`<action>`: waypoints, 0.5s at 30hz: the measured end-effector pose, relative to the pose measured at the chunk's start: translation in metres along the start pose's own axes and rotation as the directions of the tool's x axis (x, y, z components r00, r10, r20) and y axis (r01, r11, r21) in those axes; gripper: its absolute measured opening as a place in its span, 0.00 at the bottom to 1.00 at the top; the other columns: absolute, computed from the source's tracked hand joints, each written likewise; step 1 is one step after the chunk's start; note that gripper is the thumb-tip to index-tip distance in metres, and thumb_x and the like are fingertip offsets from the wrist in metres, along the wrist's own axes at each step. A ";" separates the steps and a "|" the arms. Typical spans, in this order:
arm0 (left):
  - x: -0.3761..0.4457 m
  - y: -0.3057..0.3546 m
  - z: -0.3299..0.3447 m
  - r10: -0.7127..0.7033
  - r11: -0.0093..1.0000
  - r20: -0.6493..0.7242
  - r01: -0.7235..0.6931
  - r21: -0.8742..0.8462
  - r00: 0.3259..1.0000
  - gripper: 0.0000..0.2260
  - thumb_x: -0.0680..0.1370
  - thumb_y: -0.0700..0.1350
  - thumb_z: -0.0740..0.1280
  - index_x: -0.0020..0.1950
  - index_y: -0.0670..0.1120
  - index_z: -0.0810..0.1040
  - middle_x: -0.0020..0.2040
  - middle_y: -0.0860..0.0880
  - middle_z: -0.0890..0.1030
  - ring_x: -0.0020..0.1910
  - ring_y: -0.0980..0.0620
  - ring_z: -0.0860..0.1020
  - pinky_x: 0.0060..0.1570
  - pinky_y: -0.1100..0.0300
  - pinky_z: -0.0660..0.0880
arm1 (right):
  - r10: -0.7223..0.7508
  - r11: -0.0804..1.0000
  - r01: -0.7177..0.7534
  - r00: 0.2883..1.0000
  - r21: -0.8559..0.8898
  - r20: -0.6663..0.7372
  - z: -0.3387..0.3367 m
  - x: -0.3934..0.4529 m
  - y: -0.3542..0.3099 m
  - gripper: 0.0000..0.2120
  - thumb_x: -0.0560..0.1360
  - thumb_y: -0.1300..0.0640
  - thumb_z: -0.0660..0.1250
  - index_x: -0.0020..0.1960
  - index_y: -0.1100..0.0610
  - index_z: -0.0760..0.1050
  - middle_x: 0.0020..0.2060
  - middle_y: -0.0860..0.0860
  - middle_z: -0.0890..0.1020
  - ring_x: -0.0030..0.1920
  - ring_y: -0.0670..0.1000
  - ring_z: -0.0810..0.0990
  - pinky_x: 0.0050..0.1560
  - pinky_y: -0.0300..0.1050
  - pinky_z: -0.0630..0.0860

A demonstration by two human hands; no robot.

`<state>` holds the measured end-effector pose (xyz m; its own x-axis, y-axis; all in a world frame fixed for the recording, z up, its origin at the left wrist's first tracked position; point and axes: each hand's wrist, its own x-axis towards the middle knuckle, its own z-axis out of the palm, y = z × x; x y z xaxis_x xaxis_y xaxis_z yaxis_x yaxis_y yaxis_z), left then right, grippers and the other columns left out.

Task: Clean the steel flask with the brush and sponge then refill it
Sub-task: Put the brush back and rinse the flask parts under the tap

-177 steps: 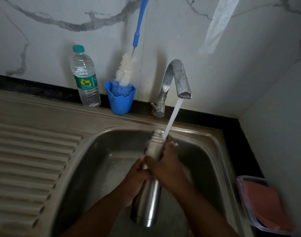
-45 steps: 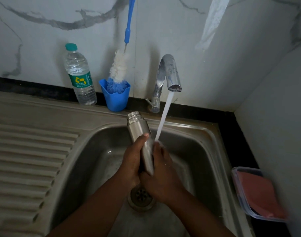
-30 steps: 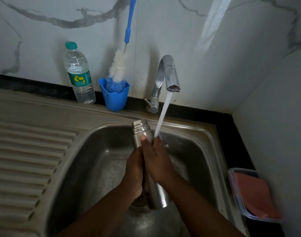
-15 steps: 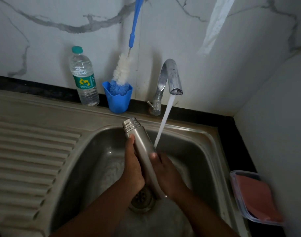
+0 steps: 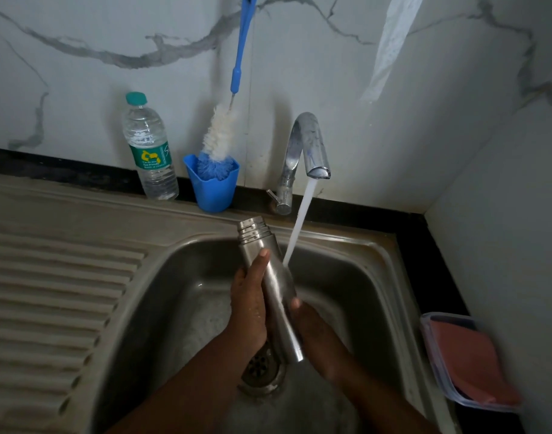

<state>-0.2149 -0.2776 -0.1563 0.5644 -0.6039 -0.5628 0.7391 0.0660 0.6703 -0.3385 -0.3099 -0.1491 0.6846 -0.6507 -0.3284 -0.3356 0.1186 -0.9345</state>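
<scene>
The steel flask (image 5: pixel 273 283) is held over the sink basin (image 5: pixel 356 277), tilted with its threaded open neck up and to the left. My left hand (image 5: pixel 248 305) grips its left side, thumb lying along the body. My right hand (image 5: pixel 315 330) holds the lower right side, fingers wrapped behind it. Water from the tap (image 5: pixel 306 145) runs down onto the flask's right shoulder. The bottle brush (image 5: pixel 223 133), blue-handled with white bristles, stands in a blue cup (image 5: pixel 213 191) at the wall. A pink sponge (image 5: pixel 468 361) lies in a clear tray at the right.
A plastic water bottle (image 5: pixel 149 151) with a teal cap stands left of the blue cup. The ribbed steel drainboard (image 5: pixel 49 296) stretches left of the basin. The drain (image 5: pixel 262 368) sits under the flask's base. A white wall closes the right side.
Both hands have slid up and down the flask under the running water. The flask's neck has swung between upright and leaning left; now it leans left, with my right hand lower on the body.
</scene>
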 end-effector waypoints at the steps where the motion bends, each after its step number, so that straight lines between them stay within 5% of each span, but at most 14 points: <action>1: -0.002 -0.006 0.002 -0.015 1.000 -0.007 0.015 0.007 1.000 0.45 0.50 0.68 0.80 0.64 0.52 0.78 0.55 0.43 0.84 0.54 0.40 0.83 0.56 0.39 0.78 | 0.039 0.999 -0.039 0.999 0.029 -0.001 -0.002 0.005 -0.007 0.24 0.76 0.32 0.56 0.53 0.48 0.80 0.47 0.48 0.85 0.49 0.43 0.83 0.56 0.45 0.78; 4: -0.011 -0.019 0.006 -0.052 0.998 0.003 0.052 0.018 0.999 0.43 0.53 0.71 0.77 0.63 0.53 0.80 0.56 0.46 0.85 0.53 0.47 0.84 0.51 0.50 0.78 | 0.004 1.000 -0.004 1.000 0.010 -0.008 -0.001 0.022 -0.039 0.20 0.81 0.41 0.50 0.53 0.50 0.78 0.45 0.51 0.84 0.47 0.46 0.83 0.52 0.42 0.79; 6: -0.012 -0.018 0.008 -0.059 0.998 0.078 0.057 0.033 0.995 0.38 0.57 0.68 0.76 0.63 0.52 0.80 0.56 0.46 0.85 0.53 0.47 0.85 0.52 0.50 0.78 | -0.112 0.994 0.111 0.993 -0.016 -0.047 0.002 0.022 -0.054 0.24 0.82 0.42 0.50 0.57 0.58 0.77 0.51 0.60 0.82 0.53 0.54 0.81 0.58 0.50 0.77; 8: -0.012 -0.018 0.009 -0.032 0.999 0.095 0.031 0.022 0.995 0.38 0.58 0.67 0.76 0.63 0.50 0.81 0.56 0.45 0.85 0.54 0.47 0.84 0.54 0.50 0.78 | -0.168 0.986 0.168 0.985 0.015 -0.029 0.002 0.020 -0.056 0.25 0.82 0.44 0.51 0.58 0.64 0.75 0.52 0.64 0.80 0.51 0.50 0.82 0.54 0.44 0.78; 11: -0.014 -0.017 0.013 0.022 0.998 0.057 -0.019 -0.059 0.998 0.25 0.68 0.60 0.73 0.60 0.48 0.81 0.56 0.42 0.84 0.50 0.50 0.85 0.46 0.56 0.79 | -0.118 0.993 0.117 0.992 -0.024 -0.045 0.005 0.013 -0.042 0.11 0.83 0.50 0.53 0.59 0.50 0.72 0.48 0.47 0.81 0.44 0.32 0.79 0.42 0.26 0.74; 13: -0.013 -0.015 0.011 -0.026 0.990 0.061 0.034 -0.140 0.998 0.24 0.70 0.59 0.72 0.61 0.48 0.80 0.56 0.39 0.84 0.51 0.46 0.85 0.48 0.52 0.81 | -0.060 0.995 0.057 0.997 -0.081 -0.041 0.008 0.000 -0.025 0.12 0.80 0.40 0.56 0.63 0.39 0.65 0.54 0.41 0.79 0.52 0.31 0.78 0.50 0.30 0.76; 15: -0.009 -0.010 0.006 -0.080 0.975 0.022 0.083 -0.208 0.997 0.32 0.63 0.64 0.75 0.62 0.50 0.79 0.55 0.39 0.84 0.53 0.40 0.83 0.54 0.43 0.79 | -0.045 0.983 0.034 0.997 -0.181 -0.058 0.005 -0.006 -0.001 0.24 0.73 0.28 0.57 0.66 0.34 0.65 0.61 0.41 0.77 0.59 0.37 0.77 0.61 0.44 0.75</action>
<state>-0.2291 -0.2775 -0.1551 0.4953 -0.6247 -0.6037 0.8434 0.1793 0.5065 -0.3390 -0.3028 -0.1475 0.6605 -0.6977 -0.2776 -0.4238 -0.0412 -0.9048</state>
